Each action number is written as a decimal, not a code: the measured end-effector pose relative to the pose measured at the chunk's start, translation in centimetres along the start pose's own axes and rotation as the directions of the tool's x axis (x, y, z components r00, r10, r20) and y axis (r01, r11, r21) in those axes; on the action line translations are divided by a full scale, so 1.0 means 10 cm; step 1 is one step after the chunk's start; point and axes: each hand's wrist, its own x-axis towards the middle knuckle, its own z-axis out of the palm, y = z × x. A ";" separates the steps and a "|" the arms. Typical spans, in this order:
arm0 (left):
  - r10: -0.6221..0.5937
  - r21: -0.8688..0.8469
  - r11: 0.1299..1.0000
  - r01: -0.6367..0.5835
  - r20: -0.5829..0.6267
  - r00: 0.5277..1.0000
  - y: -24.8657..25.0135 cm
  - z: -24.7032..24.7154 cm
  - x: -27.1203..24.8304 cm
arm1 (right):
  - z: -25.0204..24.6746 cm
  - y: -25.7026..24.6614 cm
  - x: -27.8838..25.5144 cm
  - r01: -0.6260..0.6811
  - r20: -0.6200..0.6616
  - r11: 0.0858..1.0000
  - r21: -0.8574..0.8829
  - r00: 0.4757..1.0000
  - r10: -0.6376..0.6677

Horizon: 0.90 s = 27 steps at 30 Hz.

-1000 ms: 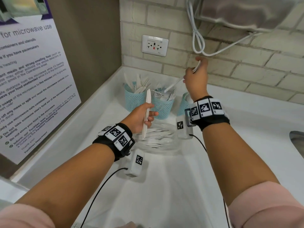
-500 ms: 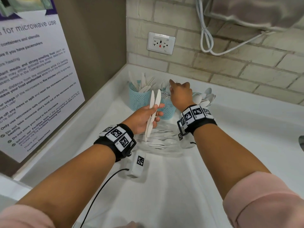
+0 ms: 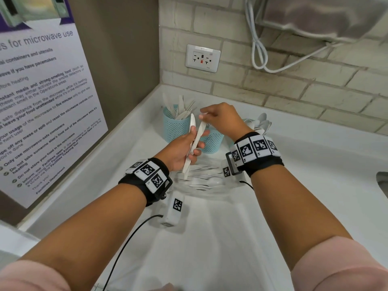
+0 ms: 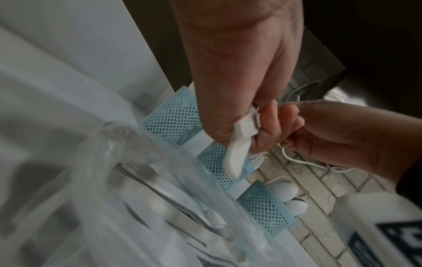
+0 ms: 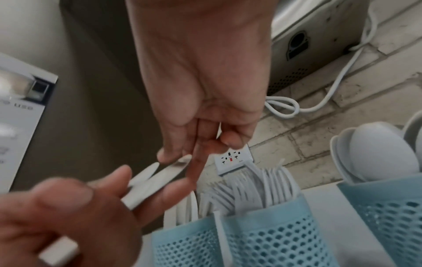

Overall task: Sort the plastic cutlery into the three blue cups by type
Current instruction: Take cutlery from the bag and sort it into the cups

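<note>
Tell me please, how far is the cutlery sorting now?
Partly done: knives fill the left cup, forks the middle cup, spoons the right cup. The left hand holds two knives; the right hand pinches one. Unsorted cutlery remains in the clear bag.

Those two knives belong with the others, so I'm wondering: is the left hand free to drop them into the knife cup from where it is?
Probably yes. The left hand holds the knives beside the knife cup, whose mouth is unobstructed; only the right hand pinching one knife's tip must let go.
</note>
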 end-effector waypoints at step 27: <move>0.079 0.054 0.996 -0.067 -0.249 0.965 0.03 -0.26 0.03 | -0.27 -0.28 0.46 -0.024 -0.312 0.861 0.508 0.926 0.210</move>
